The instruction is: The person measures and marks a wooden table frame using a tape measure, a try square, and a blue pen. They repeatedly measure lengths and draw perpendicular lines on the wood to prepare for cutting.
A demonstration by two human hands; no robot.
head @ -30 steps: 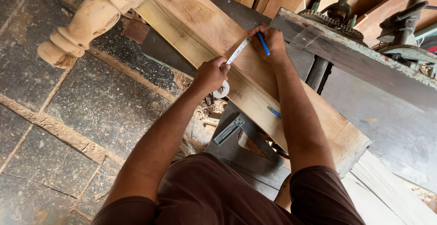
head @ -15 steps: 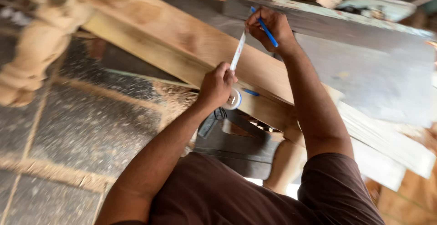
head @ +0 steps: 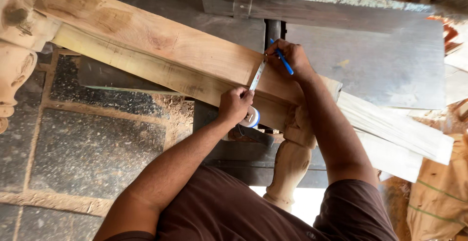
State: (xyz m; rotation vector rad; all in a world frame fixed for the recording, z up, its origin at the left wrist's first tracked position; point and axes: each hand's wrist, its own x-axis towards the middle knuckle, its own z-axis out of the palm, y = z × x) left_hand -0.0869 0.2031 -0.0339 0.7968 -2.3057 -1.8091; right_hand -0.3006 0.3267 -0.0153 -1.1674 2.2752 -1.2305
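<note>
As the scene is read from the left, a turned wooden leg [head: 13, 72] is seen at the edge, fixed under the end of a long wooden plank [head: 161, 50] that runs across a dark stone floor [head: 92, 148] toward a grey metal machine table [head: 370, 60]. Near the middle, the left hand [head: 235, 105] is closed around the round case of a tape measure [head: 252, 118], which is held against the near edge of the plank; its fingers are curled tight on the case. From there the white blade of the tape is drawn up across the width of the plank. At its upper end the right hand [head: 291, 59] is placed on the far edge, and a blue pen [head: 282, 58] is pinched between its thumb and fingers, with the tip pointing down to the wood beside the blade. Under the plank, a second carved leg [head: 292, 158] is visible, and pale boards [head: 390, 129] are stacked at the right.

It is judged that the width is being measured and a mark is about to be made. For the next move, the tape should be kept straight and flat, and the pen tip should be brought exactly to the wanted graduation.
</note>
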